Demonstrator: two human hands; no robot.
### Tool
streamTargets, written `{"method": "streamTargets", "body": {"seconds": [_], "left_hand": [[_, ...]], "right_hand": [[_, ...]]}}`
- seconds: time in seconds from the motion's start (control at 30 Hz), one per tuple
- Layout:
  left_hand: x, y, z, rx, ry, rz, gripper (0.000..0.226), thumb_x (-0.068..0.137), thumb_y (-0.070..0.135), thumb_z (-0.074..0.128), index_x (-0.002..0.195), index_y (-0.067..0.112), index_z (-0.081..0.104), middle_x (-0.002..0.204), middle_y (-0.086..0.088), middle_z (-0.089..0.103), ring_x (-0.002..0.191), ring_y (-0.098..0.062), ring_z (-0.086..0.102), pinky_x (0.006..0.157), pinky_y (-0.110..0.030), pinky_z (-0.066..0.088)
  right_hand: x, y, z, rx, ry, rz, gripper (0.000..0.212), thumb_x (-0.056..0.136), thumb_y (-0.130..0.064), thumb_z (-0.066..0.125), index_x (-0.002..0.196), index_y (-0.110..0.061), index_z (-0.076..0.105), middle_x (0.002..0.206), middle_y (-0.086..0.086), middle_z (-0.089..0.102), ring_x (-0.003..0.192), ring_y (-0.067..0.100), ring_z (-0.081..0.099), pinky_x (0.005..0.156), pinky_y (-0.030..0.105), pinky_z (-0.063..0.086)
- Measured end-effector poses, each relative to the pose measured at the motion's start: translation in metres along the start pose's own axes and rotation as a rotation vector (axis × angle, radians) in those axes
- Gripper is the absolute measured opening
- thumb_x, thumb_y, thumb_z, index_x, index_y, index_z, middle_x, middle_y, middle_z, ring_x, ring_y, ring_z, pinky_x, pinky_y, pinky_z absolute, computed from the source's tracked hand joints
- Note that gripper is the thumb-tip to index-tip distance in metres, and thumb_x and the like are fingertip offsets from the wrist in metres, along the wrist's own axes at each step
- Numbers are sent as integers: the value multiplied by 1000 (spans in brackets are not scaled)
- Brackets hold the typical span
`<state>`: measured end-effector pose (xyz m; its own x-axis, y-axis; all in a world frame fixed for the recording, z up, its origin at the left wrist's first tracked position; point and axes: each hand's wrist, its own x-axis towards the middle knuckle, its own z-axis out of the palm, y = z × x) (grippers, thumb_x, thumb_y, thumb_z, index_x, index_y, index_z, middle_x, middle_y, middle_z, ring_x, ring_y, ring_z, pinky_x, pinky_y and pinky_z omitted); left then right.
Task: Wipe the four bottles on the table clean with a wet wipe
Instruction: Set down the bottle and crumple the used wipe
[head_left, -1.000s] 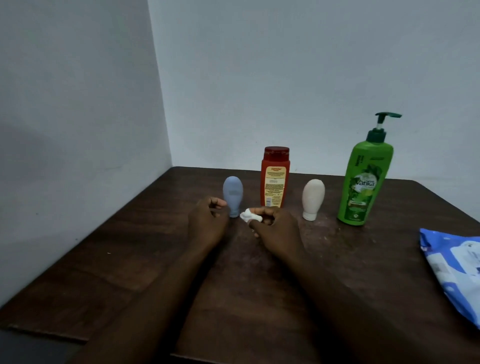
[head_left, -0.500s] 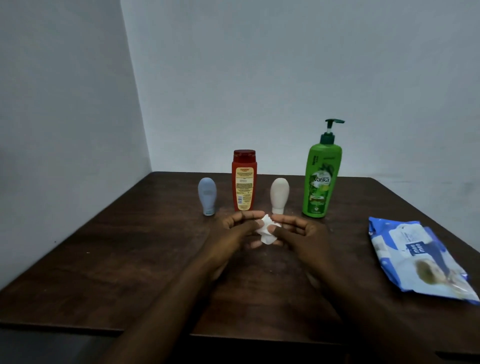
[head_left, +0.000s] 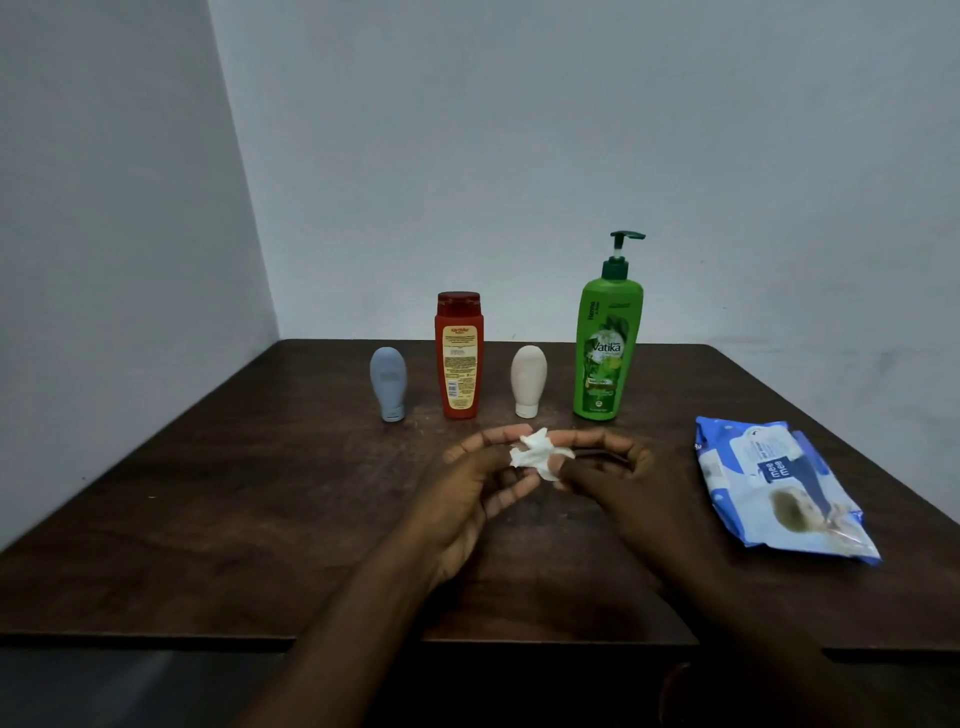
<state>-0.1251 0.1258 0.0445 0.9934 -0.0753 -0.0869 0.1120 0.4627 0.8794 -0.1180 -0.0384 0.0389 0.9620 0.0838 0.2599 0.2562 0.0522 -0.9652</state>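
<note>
Pale grey walls meet in a corner behind a dark brown wooden table (head_left: 218, 519), where four bottles stand upright in a row, long axes vertical: a small blue-grey squeeze bottle (head_left: 388, 382) resting on its cap, a red flat-sided bottle (head_left: 458, 355), a small cream squeeze bottle (head_left: 528, 380) also cap-down, and a tall green pump bottle (head_left: 605, 349), its nozzle pointing right. Just in front, the left hand (head_left: 467, 499) and right hand (head_left: 628, 488) both pinch a crumpled white wet wipe (head_left: 535, 453) between fingertips. It looks limp, light and damp, probably best spread flat first. A blue wipes pack (head_left: 779, 488) lies to the right.
</note>
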Motion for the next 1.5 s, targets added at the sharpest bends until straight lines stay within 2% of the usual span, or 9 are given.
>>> {"method": "streamTargets", "body": {"seconds": [0.17,0.33,0.5,0.67,0.8,0.97,1.13,1.33,1.5], "left_hand": [[-6,2,0,-118,30,-6,17,94,4,57,102,5,72,97,-11,78,84,-16,75,74,-25,62],[-14,-9,10,-30,-13,10,18,88,0,66,102,8,73,100,-10,78,85,-12,75,77,-19,60],[-22,-35,40,66,-77,22,20,87,-5,65,95,10,75,92,-10,78,79,-14,75,72,-19,60],[-36,-61,80,193,-203,59,13,88,7,70,97,14,76,99,-8,77,87,-18,69,78,-26,60],[-59,-91,113,100,-283,82,22,87,5,71,109,9,70,92,-7,73,72,-11,67,68,-25,59],[-76,-145,133,21,-396,-19,19,84,1,69,102,9,68,91,-5,73,79,-14,70,74,-28,62],[-67,-194,130,180,-444,-149,20,88,-4,67,107,3,67,90,-4,72,77,-11,70,72,-26,61],[-27,-261,121,495,-347,-285,18,88,1,72,92,19,69,90,-5,72,81,-16,69,82,-36,59],[10,-306,115,803,-291,-197,22,83,7,77,103,15,72,94,-1,72,83,-11,67,79,-27,57]], "right_hand": [[-8,1,1,-151,17,-89,25,79,1,76,92,-20,78,99,-9,76,96,4,71,82,14,53],[-29,-7,-10,-149,45,-93,13,78,-9,80,88,-16,79,92,-11,78,90,0,71,81,11,51],[-54,-11,-44,-204,133,-44,21,77,-4,81,95,-14,77,85,-2,78,83,13,75,79,21,58],[-89,-23,-85,-156,251,-101,24,78,0,79,97,-14,77,85,-4,78,82,8,74,74,16,56],[-123,-28,-115,-58,295,-119,24,80,3,74,100,-9,76,90,2,79,88,12,75,76,18,56],[-167,-8,-154,-160,288,-202,28,70,-4,77,98,-2,74,98,7,77,95,20,74,82,23,57],[-188,34,-192,-178,275,-72,27,65,-4,76,92,0,75,94,11,77,87,20,75,75,23,58],[-184,115,-222,-224,263,220,26,77,11,72,96,-6,76,87,8,78,80,18,76,71,24,59],[-174,177,-239,-380,311,240,24,79,2,75,96,-16,78,87,-4,78,83,13,75,72,24,59]]}}
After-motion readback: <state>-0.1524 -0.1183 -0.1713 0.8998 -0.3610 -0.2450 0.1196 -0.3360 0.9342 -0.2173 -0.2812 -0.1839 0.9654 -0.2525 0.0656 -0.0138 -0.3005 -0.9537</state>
